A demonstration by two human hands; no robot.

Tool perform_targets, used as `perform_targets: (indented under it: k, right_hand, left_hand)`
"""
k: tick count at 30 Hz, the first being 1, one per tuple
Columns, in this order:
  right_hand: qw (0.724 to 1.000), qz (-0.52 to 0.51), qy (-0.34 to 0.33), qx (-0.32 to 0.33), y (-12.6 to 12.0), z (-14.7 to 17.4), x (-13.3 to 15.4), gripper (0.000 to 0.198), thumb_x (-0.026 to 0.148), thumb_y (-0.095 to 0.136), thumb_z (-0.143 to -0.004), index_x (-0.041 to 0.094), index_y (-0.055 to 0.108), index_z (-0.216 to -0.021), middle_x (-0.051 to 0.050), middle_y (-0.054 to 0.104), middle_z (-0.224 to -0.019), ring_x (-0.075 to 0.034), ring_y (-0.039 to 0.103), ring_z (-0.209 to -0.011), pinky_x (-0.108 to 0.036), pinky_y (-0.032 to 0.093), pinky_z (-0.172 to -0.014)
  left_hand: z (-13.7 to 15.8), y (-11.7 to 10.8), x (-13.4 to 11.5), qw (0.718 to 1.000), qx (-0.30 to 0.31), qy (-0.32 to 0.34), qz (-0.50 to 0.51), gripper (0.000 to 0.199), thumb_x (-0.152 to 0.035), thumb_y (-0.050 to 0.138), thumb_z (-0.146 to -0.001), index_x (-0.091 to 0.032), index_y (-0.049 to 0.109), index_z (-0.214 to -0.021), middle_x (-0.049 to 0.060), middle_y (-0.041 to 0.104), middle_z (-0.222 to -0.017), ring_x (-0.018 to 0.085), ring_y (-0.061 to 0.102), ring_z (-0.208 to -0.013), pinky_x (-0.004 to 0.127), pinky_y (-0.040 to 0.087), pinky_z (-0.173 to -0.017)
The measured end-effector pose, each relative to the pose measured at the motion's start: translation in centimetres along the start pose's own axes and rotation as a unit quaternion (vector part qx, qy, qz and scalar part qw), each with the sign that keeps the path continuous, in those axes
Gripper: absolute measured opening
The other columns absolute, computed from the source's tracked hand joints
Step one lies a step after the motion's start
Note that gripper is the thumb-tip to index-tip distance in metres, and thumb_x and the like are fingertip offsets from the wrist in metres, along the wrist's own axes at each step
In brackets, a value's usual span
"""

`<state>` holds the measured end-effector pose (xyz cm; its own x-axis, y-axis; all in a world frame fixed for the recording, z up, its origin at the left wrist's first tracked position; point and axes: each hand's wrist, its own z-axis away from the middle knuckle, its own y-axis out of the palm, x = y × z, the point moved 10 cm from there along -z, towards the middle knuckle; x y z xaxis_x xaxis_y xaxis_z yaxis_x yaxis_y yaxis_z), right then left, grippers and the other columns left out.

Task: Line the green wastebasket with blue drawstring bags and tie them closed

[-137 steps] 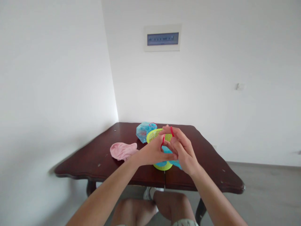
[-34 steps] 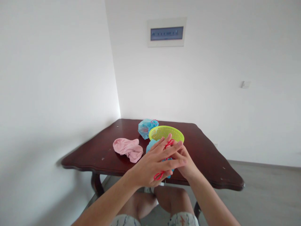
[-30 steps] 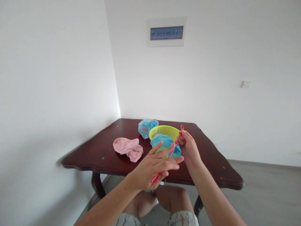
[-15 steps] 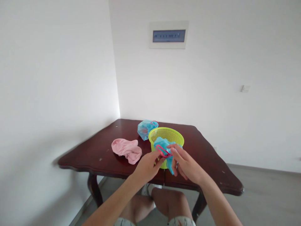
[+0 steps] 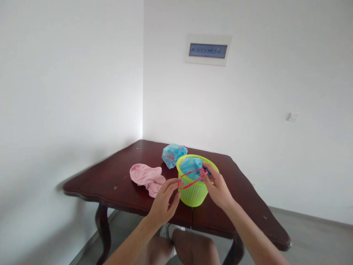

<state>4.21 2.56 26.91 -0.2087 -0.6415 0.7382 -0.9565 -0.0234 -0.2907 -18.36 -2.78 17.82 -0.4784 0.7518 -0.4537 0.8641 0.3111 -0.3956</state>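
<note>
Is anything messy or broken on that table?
A bit! The pink cloth lies crumpled instead of folded flat. The dark table has a few pale marks on top, maybe scuffs or chips, too small to tell. I see nothing spilled, and the green basket stands upright.

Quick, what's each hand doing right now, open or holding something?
Left hand: partly open, pink string looped at its fingertips.
Right hand: closed, pinching the string's other end beside the blue bag.
</note>
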Motion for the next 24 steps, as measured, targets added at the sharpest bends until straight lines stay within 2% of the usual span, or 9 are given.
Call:
perform_targets:
  k: [2, 4, 6, 8, 10, 14, 18, 21, 24]
  right_hand:
    - [0.977, 0.18, -0.079, 0.076, 0.4, -2.1, 1.0, 0.049, 0.053, 0.072, -0.115, 0.03, 0.076, -0.158, -0.014, 0.087, -0.132, -0.035, 0.083, -0.114, -0.049, 0.071, -0.1]
    - [0.914, 0.347, -0.135, 0.163, 0.9, -4.7, 0.9, 0.06, 0.051, 0.067, -0.116, 0.028, 0.067, -0.172, -0.016, 0.088, -0.125, -0.037, 0.084, -0.109, -0.053, 0.068, -0.104]
    - [0.855, 0.449, -0.172, 0.192, 0.1, -8.4, 0.8, 0.07, 0.05, 0.064, -0.117, 0.025, 0.055, -0.182, -0.017, 0.089, -0.115, -0.037, 0.084, -0.102, -0.055, 0.067, -0.104]
    - [0.828, 0.507, -0.203, 0.129, -2.5, -13.3, 1.8, 0.078, 0.046, 0.062, -0.115, 0.019, 0.046, -0.186, -0.02, 0.088, -0.129, -0.041, 0.083, -0.113, -0.06, 0.064, -0.112]
    - [0.816, 0.532, -0.224, -0.002, -6.5, -18.3, 3.5, 0.084, 0.046, 0.061, -0.114, 0.014, 0.039, -0.188, -0.026, 0.076, -0.158, -0.048, 0.074, -0.139, -0.067, 0.056, -0.124]
    - [0.788, 0.544, -0.211, -0.198, -13.4, -25.5, 3.9, 0.082, 0.046, 0.052, -0.116, 0.01, 0.035, -0.188, -0.029, 0.06, -0.176, -0.051, 0.06, -0.158, -0.073, 0.047, -0.131]
    - [0.817, 0.527, -0.163, -0.169, -14.4, -29.0, -1.6, 0.079, 0.041, 0.051, -0.115, 0.01, 0.036, -0.186, -0.03, 0.068, -0.167, -0.046, 0.073, -0.14, -0.066, 0.058, -0.119]
    - [0.896, 0.427, -0.066, -0.102, -13.1, -28.4, -8.6, 0.067, 0.035, 0.059, -0.111, 0.012, 0.056, -0.174, -0.027, 0.08, -0.15, -0.038, 0.079, -0.12, -0.054, 0.062, -0.109]
    - [0.96, 0.273, 0.028, -0.044, -10.9, -25.2, -15.3, 0.04, 0.023, 0.073, -0.095, 0.018, 0.083, -0.134, -0.016, 0.089, -0.122, -0.029, 0.078, -0.102, -0.044, 0.061, -0.101]
  left_hand:
    - [1.6, -0.2, 4.6, 0.998, 0.0, -0.045, -0.044, 0.036, -0.027, 0.053, -0.122, -0.026, 0.072, -0.153, 0.016, 0.073, -0.155, 0.032, 0.068, -0.15, 0.057, 0.055, -0.132]
    - [3.4, 0.0, 9.4, 0.99, 0.011, -0.09, -0.107, 0.038, -0.029, 0.052, -0.121, -0.025, 0.073, -0.153, 0.016, 0.072, -0.162, 0.034, 0.066, -0.155, 0.061, 0.054, -0.134]
    - [5.5, 0.5, 13.6, 0.976, 0.024, -0.124, -0.179, 0.042, -0.031, 0.054, -0.119, -0.024, 0.074, -0.156, 0.017, 0.067, -0.172, 0.039, 0.061, -0.163, 0.066, 0.052, -0.135]
    - [7.4, 1.4, 16.8, 0.956, 0.043, -0.151, -0.246, 0.049, -0.035, 0.057, -0.117, -0.022, 0.072, -0.162, 0.018, 0.061, -0.18, 0.044, 0.055, -0.169, 0.07, 0.052, -0.135]
    - [8.9, 2.4, 18.6, 0.938, 0.064, -0.163, -0.3, 0.056, -0.04, 0.059, -0.116, -0.022, 0.069, -0.168, 0.018, 0.057, -0.184, 0.047, 0.049, -0.174, 0.071, 0.051, -0.135]
    - [9.9, 3.7, 19.3, 0.921, 0.085, -0.153, -0.349, 0.061, -0.045, 0.06, -0.116, -0.023, 0.067, -0.172, 0.015, 0.056, -0.185, 0.045, 0.046, -0.177, 0.071, 0.047, -0.139]
    - [10.1, 3.8, 19.3, 0.921, 0.082, -0.148, -0.352, 0.06, -0.042, 0.061, -0.114, -0.028, 0.068, -0.171, 0.011, 0.057, -0.184, 0.044, 0.049, -0.175, 0.071, 0.046, -0.14]
    - [10.3, 3.8, 19.5, 0.921, 0.076, -0.149, -0.351, 0.059, -0.041, 0.061, -0.113, -0.031, 0.068, -0.171, 0.008, 0.057, -0.185, 0.043, 0.049, -0.175, 0.07, 0.046, -0.141]
    - [10.3, 3.8, 19.5, 0.919, 0.077, -0.144, -0.359, 0.057, -0.04, 0.059, -0.114, -0.03, 0.069, -0.17, 0.006, 0.058, -0.184, 0.042, 0.051, -0.174, 0.071, 0.047, -0.14]
